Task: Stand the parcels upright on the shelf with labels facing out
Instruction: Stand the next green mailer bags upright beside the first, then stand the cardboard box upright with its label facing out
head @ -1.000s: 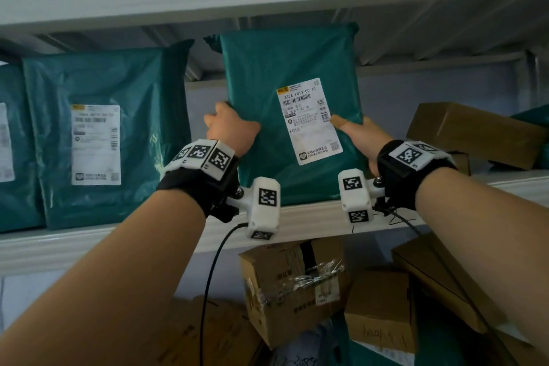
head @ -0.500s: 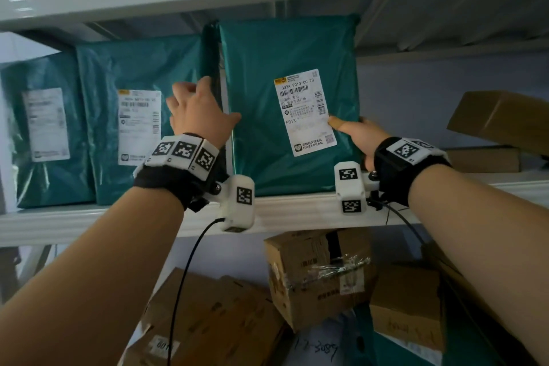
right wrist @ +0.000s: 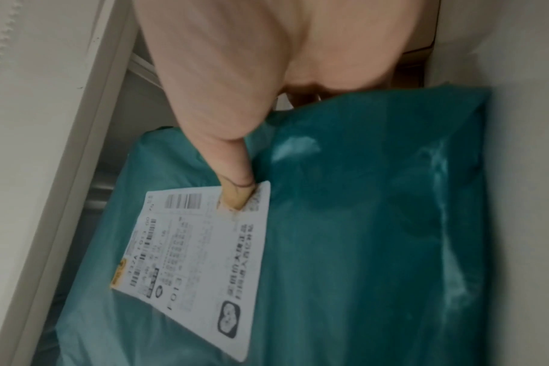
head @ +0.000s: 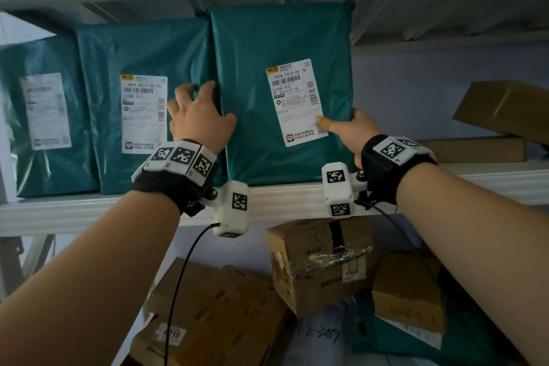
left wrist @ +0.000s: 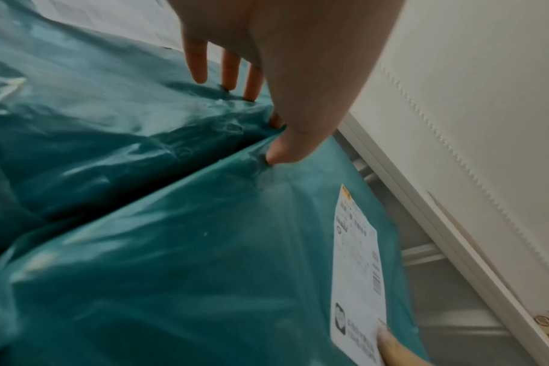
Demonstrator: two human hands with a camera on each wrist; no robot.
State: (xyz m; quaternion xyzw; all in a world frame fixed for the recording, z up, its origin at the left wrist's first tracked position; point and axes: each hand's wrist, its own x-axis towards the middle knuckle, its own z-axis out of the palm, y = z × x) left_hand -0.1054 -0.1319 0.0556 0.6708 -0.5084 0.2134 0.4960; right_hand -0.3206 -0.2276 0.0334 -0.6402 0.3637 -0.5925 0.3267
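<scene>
The parcel (head: 267, 92) under the right hand's (head: 353, 131) thumb is showing glossy teal plastic, its label (head: 295, 102) white with black barcodes and a yellow corner mark. Beneath the left hand's (head: 197, 119) fingers (left wrist: 198, 62), a neighbouring parcel (head: 142, 50) is gleaming the same teal. Both wristbands (head: 383, 169) are wearing black fabric and black-and-white square markers.

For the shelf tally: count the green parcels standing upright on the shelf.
3. The left green parcel by the frame edge, the middle green parcel, and the right green parcel held between both hands. Others may be hidden off frame.
</scene>
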